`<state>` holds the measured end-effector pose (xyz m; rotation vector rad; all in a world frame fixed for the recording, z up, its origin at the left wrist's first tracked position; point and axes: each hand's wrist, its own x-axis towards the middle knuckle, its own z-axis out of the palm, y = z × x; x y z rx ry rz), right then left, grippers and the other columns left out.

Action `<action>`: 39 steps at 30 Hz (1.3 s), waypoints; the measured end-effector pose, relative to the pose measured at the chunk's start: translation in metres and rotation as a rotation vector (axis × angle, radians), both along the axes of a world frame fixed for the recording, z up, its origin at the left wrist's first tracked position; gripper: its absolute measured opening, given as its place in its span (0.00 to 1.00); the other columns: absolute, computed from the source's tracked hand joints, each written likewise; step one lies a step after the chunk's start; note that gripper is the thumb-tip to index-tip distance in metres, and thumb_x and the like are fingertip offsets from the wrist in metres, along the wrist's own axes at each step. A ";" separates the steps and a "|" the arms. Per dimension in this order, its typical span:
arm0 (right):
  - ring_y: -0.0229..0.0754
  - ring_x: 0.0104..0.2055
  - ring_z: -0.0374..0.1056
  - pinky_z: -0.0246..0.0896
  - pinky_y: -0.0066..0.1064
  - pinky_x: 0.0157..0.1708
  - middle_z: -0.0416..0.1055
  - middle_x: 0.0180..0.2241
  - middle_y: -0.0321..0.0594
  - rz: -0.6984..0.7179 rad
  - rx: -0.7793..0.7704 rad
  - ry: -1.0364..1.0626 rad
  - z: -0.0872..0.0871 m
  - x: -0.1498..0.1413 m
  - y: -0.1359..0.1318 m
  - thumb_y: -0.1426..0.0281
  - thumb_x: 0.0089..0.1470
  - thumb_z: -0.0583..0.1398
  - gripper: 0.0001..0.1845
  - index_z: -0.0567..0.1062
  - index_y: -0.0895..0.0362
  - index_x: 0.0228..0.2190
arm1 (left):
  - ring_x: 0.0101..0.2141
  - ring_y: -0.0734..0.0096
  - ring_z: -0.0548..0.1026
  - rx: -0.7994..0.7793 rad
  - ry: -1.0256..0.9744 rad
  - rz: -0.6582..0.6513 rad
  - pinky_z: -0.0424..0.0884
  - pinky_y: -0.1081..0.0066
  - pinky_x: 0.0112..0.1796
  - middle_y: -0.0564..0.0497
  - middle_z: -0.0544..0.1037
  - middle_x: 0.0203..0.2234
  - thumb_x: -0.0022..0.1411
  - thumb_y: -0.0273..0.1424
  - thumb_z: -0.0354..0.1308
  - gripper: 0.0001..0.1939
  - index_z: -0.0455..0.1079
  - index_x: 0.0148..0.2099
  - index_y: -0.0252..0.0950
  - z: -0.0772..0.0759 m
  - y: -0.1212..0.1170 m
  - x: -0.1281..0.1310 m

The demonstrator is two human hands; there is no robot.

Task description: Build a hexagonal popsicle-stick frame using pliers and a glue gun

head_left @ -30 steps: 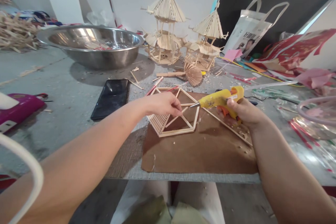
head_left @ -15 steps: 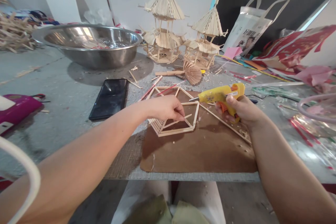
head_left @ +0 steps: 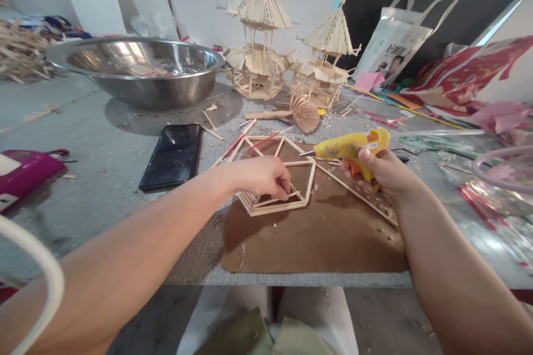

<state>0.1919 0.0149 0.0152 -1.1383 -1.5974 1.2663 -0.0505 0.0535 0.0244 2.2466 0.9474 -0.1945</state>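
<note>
My left hand (head_left: pixel 268 178) pinches a thin wooden stick (head_left: pixel 295 194) low inside a hexagonal stick frame (head_left: pixel 309 184). One side of that frame has sticks laid close together; part of it is hidden under my hand. In my right hand (head_left: pixel 381 171) is a yellow hot glue gun (head_left: pixel 343 146), its nozzle pointing left above the frame's upper right corner. A second stick frame (head_left: pixel 281 146) lies just behind the first. Under them is a brown board (head_left: pixel 316 244), and a long stick (head_left: pixel 358 195) runs diagonally across its right part.
A black phone (head_left: pixel 171 155) lies left of the board, behind it a steel basin (head_left: pixel 150 86). Two stick pagoda models (head_left: pixel 260 61) stand at the back, with a brown paper fan (head_left: pixel 305 115) before them. Plastic packets (head_left: pixel 491 194) are at right, a purple tool (head_left: pixel 31 175) at left.
My left hand has moved slightly down toward me, bringing the stick closer to the frame's near side. The glue gun has barely moved.
</note>
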 end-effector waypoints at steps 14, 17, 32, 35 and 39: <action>0.28 0.11 0.53 0.44 0.23 0.08 0.64 0.18 0.34 -0.025 -0.013 -0.019 0.003 -0.003 -0.002 0.48 0.41 0.57 0.23 0.67 0.57 0.23 | 0.26 0.77 0.70 0.011 0.002 -0.036 0.59 0.77 0.28 0.53 0.78 0.26 0.47 0.34 0.58 0.09 0.74 0.32 0.36 -0.001 -0.001 0.004; 0.28 0.10 0.52 0.45 0.24 0.08 0.64 0.19 0.34 -0.018 -0.019 -0.027 0.003 -0.004 -0.002 0.47 0.41 0.57 0.23 0.67 0.56 0.22 | 0.25 0.77 0.69 0.002 0.003 -0.045 0.59 0.77 0.27 0.53 0.78 0.26 0.47 0.34 0.57 0.09 0.74 0.32 0.36 -0.001 -0.001 0.004; 0.28 0.11 0.52 0.43 0.23 0.07 0.64 0.19 0.35 0.003 -0.037 -0.050 0.003 -0.004 0.000 0.47 0.41 0.57 0.24 0.66 0.57 0.20 | 0.14 0.80 0.63 -0.156 0.061 0.044 0.58 0.77 0.20 0.56 0.69 0.14 0.49 0.34 0.55 0.09 0.72 0.31 0.35 0.003 -0.006 0.003; 0.28 0.11 0.52 0.44 0.23 0.07 0.65 0.19 0.36 -0.013 -0.041 -0.050 0.003 -0.005 -0.001 0.47 0.40 0.57 0.24 0.66 0.57 0.21 | 0.15 0.79 0.64 -0.174 0.057 0.046 0.59 0.77 0.20 0.56 0.67 0.12 0.50 0.34 0.53 0.10 0.72 0.31 0.34 0.003 -0.005 0.001; 0.28 0.11 0.52 0.44 0.23 0.07 0.65 0.19 0.36 -0.028 -0.042 -0.046 0.004 -0.005 -0.002 0.47 0.40 0.57 0.24 0.66 0.56 0.21 | 0.15 0.79 0.64 -0.170 0.058 0.007 0.59 0.77 0.19 0.56 0.67 0.13 0.50 0.32 0.53 0.09 0.72 0.33 0.35 0.005 -0.003 -0.002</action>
